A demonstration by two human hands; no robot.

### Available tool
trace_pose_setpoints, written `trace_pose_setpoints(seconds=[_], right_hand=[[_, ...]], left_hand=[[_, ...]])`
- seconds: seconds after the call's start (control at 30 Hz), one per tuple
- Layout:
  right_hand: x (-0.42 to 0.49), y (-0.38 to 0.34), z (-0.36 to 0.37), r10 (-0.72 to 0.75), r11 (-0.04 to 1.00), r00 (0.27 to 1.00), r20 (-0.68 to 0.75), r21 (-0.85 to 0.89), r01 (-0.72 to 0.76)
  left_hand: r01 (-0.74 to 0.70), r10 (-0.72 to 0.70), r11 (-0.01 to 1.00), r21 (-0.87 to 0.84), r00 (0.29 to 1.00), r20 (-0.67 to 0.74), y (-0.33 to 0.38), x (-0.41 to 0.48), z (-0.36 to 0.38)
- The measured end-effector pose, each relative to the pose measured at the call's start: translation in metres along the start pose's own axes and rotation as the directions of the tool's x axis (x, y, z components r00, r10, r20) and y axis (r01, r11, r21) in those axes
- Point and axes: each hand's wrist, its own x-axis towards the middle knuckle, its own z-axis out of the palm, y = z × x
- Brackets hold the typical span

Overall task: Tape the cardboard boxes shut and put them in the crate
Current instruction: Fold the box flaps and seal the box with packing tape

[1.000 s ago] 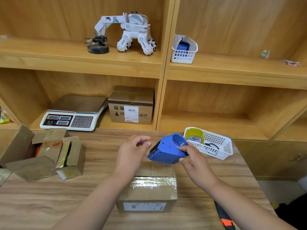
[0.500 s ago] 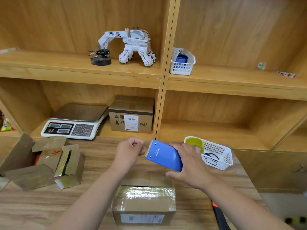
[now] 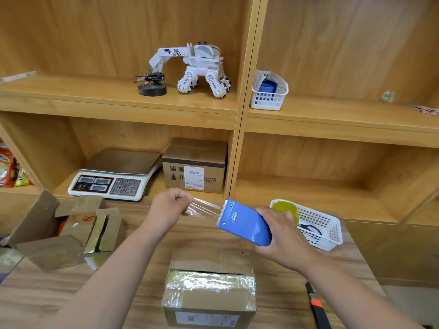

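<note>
Head view: the cardboard box [image 3: 209,293] sits on the table [image 3: 71,295] close to the person, below both hands, its top glossy with tape and a dark gap at the far flap. It looks light and stiff, best held by its side walls. The tape strip [image 3: 205,207] is thin and clingy and would likely fold on itself if slack. The left hand [image 3: 169,206] pinches its free end, fingers curled; the right hand [image 3: 282,236] wraps tight round the blue tape dispenser [image 3: 242,224].
</note>
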Motion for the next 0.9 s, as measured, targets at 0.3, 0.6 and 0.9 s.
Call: trace_pose_setpoints(seconds=[0.3, 0.6, 0.9], right_hand=[[-0.003, 0.005, -0.011, 0.031, 0.999, 0.999, 0.008, 0.024, -0.031], [-0.002, 0.006, -0.014, 0.025, 0.998, 0.997, 0.066, -0.059, -0.021], [-0.002, 0.005, -0.013, -0.012, 0.995, 0.998, 0.067, -0.095, 0.018]], left_hand=[[0.017, -0.017, 1.0, 0.013, 0.998, -0.064, -0.005, 0.014, -0.024], [0.037, -0.036, 0.999, 0.028, 0.997, -0.062, -0.002, 0.023, -0.033], [0.018, -0.009, 0.991, 0.136, 0.998, -0.063, 0.004, 0.026, -0.037]])
